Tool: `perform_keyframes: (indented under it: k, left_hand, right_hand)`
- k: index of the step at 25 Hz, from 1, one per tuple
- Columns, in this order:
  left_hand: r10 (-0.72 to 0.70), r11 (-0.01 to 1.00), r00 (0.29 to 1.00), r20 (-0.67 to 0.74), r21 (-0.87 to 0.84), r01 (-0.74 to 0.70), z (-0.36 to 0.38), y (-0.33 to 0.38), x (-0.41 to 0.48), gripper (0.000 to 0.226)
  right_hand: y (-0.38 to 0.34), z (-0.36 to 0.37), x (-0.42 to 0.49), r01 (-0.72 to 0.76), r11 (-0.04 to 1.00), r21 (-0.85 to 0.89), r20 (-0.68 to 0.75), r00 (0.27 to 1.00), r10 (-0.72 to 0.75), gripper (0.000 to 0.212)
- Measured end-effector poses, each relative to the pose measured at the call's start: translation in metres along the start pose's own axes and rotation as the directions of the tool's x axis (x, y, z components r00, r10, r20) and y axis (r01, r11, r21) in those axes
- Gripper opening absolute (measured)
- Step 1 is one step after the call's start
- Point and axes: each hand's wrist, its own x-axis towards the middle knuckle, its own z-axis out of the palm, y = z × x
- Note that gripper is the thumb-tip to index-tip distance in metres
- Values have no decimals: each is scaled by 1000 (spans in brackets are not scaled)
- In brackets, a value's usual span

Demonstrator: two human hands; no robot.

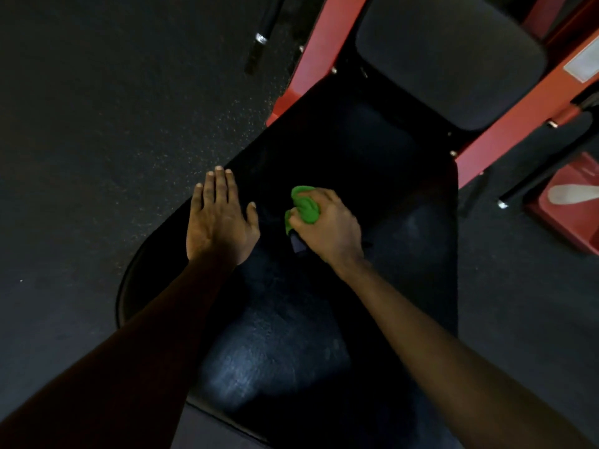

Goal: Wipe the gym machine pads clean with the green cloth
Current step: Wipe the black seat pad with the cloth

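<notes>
Over the dark floor (97, 108), the black pad (291, 335) is being steadied by the flat left hand (217, 222). The right hand (330, 228) is being pressed mid-pad, clenched round the green cloth (304, 205). Unfolding it for overlapping strokes is being advised.

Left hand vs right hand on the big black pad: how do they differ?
The left hand lies flat with straight fingers and holds nothing; the right hand is curled round the bunched green cloth. The left hand sits at the left edge of the large glossy black seat pad; the right hand is nearer its middle. Both are over that pad.
</notes>
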Motion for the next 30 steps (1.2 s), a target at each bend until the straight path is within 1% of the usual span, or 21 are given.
perform_keyframes:
  k: [1, 2, 4, 5, 7, 9, 11, 13, 15, 16, 17, 19, 21, 23, 24, 25, 27, 28, 30]
  left_hand:
    - [-1, 1000, 1000, -1, -1, 1, 1, 0, -1, 73]
    - [3, 1000, 1000, 0, -1, -3, 1, -1, 0, 73]
    - [11, 1000, 1000, 2, -1, -11, 3, -1, 0, 73]
    - [8, 1000, 1000, -2, -3, -8, 4, 0, 0, 73]
    - [9, 1000, 1000, -1, -2, -9, 4, -1, 0, 72]
    - [23, 1000, 1000, 1, -3, -23, 1, -2, 0, 72]
    - [28, 999, 1000, 10, -18, -28, -2, -2, -1, 72]
    - [39, 998, 998, 51, -52, -36, -6, -1, -1, 72]
    - [100, 991, 986, 130, -97, -87, -12, -9, 5, 72]
    - [164, 984, 972, 168, -102, -149, -14, -19, 9, 73]
    - [246, 968, 950, 192, -99, -231, -16, -33, 13, 72]
    - [395, 918, 895, 209, -117, -378, -19, -66, 15, 70]
    - [461, 886, 864, 201, -167, -433, -20, -92, 10, 68]
    - [470, 875, 863, 186, -226, -428, -19, -103, 5, 67]
    - [465, 874, 866, 184, -251, -416, -19, -104, 3, 67]
    - [458, 874, 870, 185, -274, -401, -18, -104, 1, 67]
    - [445, 870, 877, 181, -322, -374, -20, -106, -4, 65]
    - [441, 866, 881, 174, -342, -365, -20, -108, -7, 64]
    - [428, 857, 889, 164, -385, -342, -19, -116, -13, 62]
  right_hand:
    - [15, -7, 9, -46, 999, -16, -14, 999, 46, 43]
    - [32, -16, 19, -132, 990, -41, -55, 990, 129, 44]
    - [61, -31, 36, -331, 941, -66, -168, 933, 317, 44]
    - [67, -32, 40, -392, 917, -73, -208, 905, 370, 43]
    - [53, -22, 40, -425, 901, -85, -237, 887, 396, 40]
    - [20, -8, 31, -382, 921, -72, -209, 909, 361, 39]
    - [-12, 6, 13, -283, 958, -45, -151, 950, 274, 39]
    - [-33, 15, -13, -179, 984, -25, -93, 980, 176, 38]
    - [-41, 15, -32, -108, 994, -21, -74, 992, 106, 37]
    - [-40, 13, -31, -94, 995, -21, -70, 993, 92, 37]
    - [-38, 12, -24, -103, 995, -17, -75, 992, 102, 38]
    - [-37, 14, 4, -193, 981, -10, -111, 975, 190, 37]
    - [-45, 20, 33, -289, 957, -26, -169, 945, 280, 34]
    - [-63, 27, 43, -320, 947, -29, -191, 932, 309, 34]
    - [-73, 31, 37, -297, 955, -23, -163, 943, 289, 35]
    - [-84, 34, 23, -250, 968, -18, -114, 963, 246, 37]
    - [-101, 40, -16, -113, 993, -14, -33, 993, 113, 40]
    - [-105, 42, -34, -58, 998, -14, -23, 998, 58, 40]
    - [-105, 44, -40, -5, 1000, -28, -61, 998, 4, 38]
